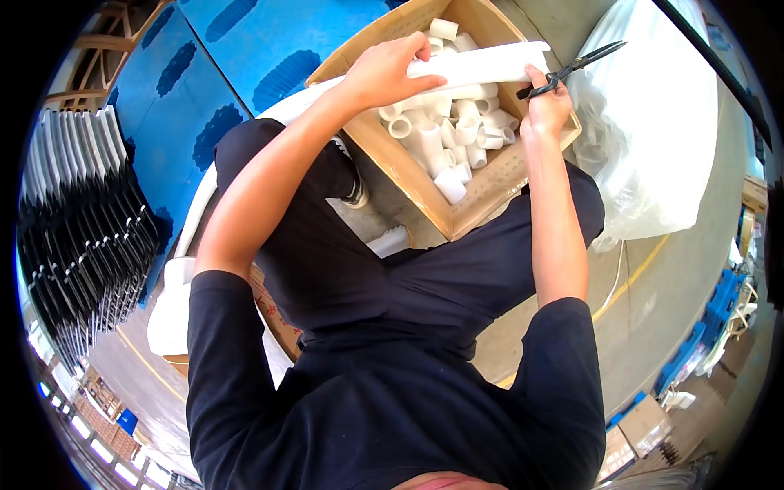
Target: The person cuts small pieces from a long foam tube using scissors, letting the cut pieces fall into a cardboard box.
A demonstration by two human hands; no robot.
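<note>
A long white flattened tube (482, 65) stretches across the top of a cardboard box. My left hand (384, 75) is closed around it, with the thumb lying along its near face. In my right hand (545, 104) is a pair of scissors (563, 75) with black handles, the blades pointing away to the upper right. The fingers of that hand are also at the tube's right end; whether they pinch it I cannot tell. Below the tube, many short white tube pieces (467, 129) lie jumbled in the cardboard box (408, 184).
Right of the box stands a large translucent plastic bag (653, 122). Blue panels (175, 106) with dark patches lie at upper left, beside a stack of black and white frames (86, 212). The white tube continues down past my left leg. Blue crates (719, 306) line the far right.
</note>
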